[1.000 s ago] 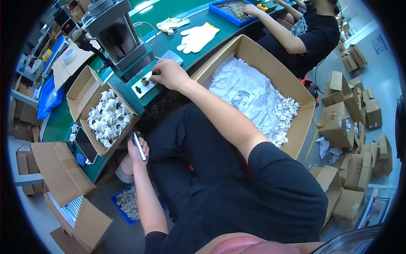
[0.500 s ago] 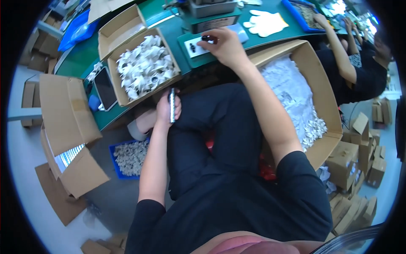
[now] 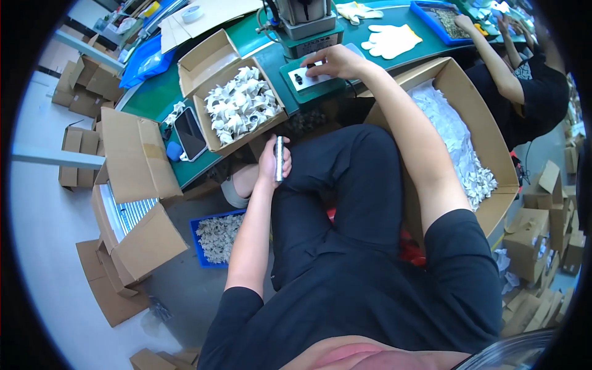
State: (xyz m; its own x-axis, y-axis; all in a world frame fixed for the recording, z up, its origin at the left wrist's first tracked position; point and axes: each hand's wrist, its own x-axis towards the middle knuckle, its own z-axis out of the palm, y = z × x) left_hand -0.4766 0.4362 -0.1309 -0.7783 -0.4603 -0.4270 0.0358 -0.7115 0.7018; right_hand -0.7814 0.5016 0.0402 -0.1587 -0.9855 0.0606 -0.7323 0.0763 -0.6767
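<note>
My left hand (image 3: pixel 269 163) rests by my left thigh, fingers wrapped around a narrow silver metal bar (image 3: pixel 279 159). At the bench, my right hand (image 3: pixel 338 63) reaches over a white plate (image 3: pixel 316 81) on a green machine base (image 3: pixel 308 95). Its thumb and fingertips close on a black knob-like piece (image 3: pixel 310 66), partly hidden by the fingers. Another black piece (image 3: pixel 298 79) shows on the plate just left of them. Behind stands the machine (image 3: pixel 308 28). An open carton of white curved parts (image 3: pixel 242 105) lies left of the plate.
A phone (image 3: pixel 190 134) lies left of that carton. White gloves (image 3: pixel 393 41) lie at the back. To my right, a large carton (image 3: pixel 502 157) holds plastic sheeting and white parts. A blue tray (image 3: pixel 198 240) and a carton of silver strips (image 3: pixel 132 216) stand left. Co-worker's arms (image 3: pixel 493 55) are far right.
The whole view has shifted, with things appearing farther right and mostly lower. My right hand has flattened somewhat over the plate. The left hand keeps its hold on the silver bar.
</note>
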